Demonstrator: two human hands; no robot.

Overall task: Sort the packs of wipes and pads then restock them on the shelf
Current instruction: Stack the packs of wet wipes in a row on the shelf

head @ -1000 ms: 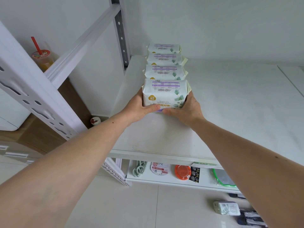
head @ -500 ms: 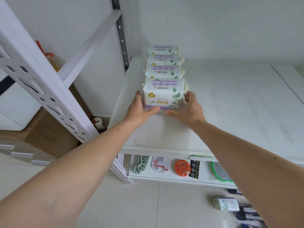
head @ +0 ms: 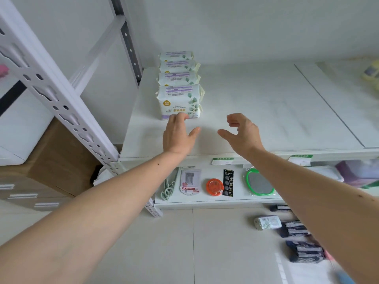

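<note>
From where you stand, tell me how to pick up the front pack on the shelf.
Take the front pack by its two short ends, one hand from each side. It stands upright with both ends free, while the next pack sits close behind.

- The front pack (head: 178,102) on the shelf carries a round yellow badge, one thin line of Latin script and a row of green characters; none of it can be read.
- The purple bands on top of the packs behind it are blurred.
- The green-and-white price tags (head: 222,161) on the shelf edge are too small to read.
- The battery card (head: 228,183) and the orange round tin (head: 214,185) below have print, but it is illegible.
</note>
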